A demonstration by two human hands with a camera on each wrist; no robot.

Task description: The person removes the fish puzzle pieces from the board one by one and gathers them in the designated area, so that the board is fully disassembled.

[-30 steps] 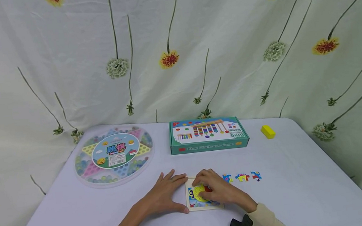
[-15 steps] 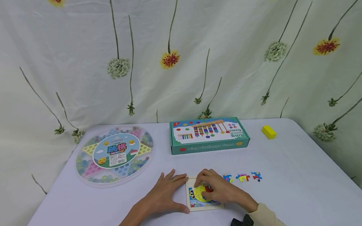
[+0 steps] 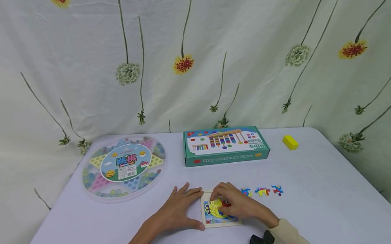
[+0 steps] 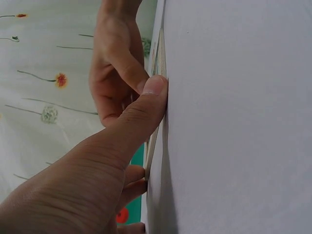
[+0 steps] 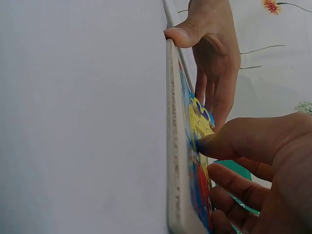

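A square wooden puzzle board [image 3: 223,224] with a yellow and red fish picture lies near the front of the table. My left hand [image 3: 177,209] spreads straight fingers at its left side, the thumb touching the near corner and a fingertip touching the far one. Bent over the picture, my right hand [image 3: 235,202] pinches a yellow puzzle piece [image 5: 199,114] between thumb and fingers. That piece looks slightly raised in the right wrist view. Part of the picture is hidden under the right hand. Right of the board lie a blue piece [image 3: 246,192], a yellow-red piece [image 3: 262,191] and a blue-red piece [image 3: 277,190].
Farther back stands a green Ring Challenge Game box [image 3: 227,159]. A round Chinese checkers set [image 3: 125,163] with marbles lies at the back left. At the back right is a yellow block [image 3: 290,142]. A flowered cloth [image 3: 250,26] hangs behind the table [image 3: 330,203].
The yellow part of the picture has shifted slightly beneath my right fingers. My left hand and the loose pieces have stayed in place.
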